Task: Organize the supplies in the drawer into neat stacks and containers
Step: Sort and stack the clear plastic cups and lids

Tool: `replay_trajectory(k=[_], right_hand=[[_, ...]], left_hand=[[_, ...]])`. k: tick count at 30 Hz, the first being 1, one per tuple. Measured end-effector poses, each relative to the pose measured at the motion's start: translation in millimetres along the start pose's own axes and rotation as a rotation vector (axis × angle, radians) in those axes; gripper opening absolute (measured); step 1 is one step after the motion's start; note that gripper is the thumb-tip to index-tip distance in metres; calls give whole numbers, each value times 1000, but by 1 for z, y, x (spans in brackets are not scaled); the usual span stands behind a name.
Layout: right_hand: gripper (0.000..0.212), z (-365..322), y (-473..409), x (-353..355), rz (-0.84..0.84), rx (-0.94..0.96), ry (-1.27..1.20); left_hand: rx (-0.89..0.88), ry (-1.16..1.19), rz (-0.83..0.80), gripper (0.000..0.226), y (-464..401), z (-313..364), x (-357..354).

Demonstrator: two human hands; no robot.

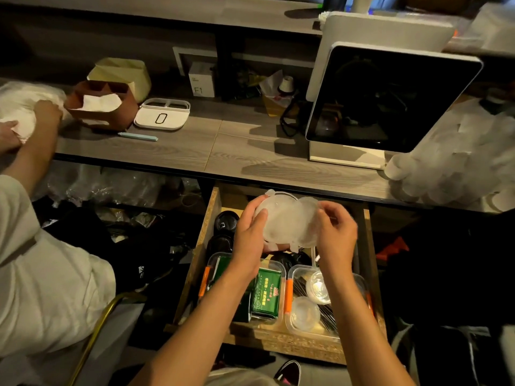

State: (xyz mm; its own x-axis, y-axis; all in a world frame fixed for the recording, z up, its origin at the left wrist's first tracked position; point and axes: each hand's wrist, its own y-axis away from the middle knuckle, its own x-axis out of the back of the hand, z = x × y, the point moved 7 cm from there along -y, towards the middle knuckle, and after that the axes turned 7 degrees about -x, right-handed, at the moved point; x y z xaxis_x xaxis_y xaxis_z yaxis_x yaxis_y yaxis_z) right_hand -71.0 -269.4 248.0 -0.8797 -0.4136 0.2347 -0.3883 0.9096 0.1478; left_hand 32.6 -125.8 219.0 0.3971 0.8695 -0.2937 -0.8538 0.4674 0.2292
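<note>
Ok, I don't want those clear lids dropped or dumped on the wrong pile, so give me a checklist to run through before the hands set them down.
1. Both hands on the clear lids: ok, left hand and right hand grip opposite edges.
2. Lids aligned as one stack: not ok, they are fanned sideways.
3. Drawer open: ok.
4. Room in the right container: cannot tell, small clear cups and dark utensils already lie in it.
5. Left container free: not ok, green packets fill it.
6. Black lids out of the way: ok, at the drawer's back left.
</note>
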Motion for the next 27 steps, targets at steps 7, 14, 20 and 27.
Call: replay_trajectory(k=[7,14,20,27], right_hand=[[27,-13,-15,-4,0,-173,-94],[36,-7,8,-56,-231,-87,330],[24,-11,4,-47,-85,-12,460],[16,-16,6,-37,-36,30,562]], left_hand=[[24,66,72,29,-24,7,23],[35,89,6,38,-34,12,27],[-3,-30,-120,35,-33,16,29],[6,-106,-208,27,-30,20,30]])
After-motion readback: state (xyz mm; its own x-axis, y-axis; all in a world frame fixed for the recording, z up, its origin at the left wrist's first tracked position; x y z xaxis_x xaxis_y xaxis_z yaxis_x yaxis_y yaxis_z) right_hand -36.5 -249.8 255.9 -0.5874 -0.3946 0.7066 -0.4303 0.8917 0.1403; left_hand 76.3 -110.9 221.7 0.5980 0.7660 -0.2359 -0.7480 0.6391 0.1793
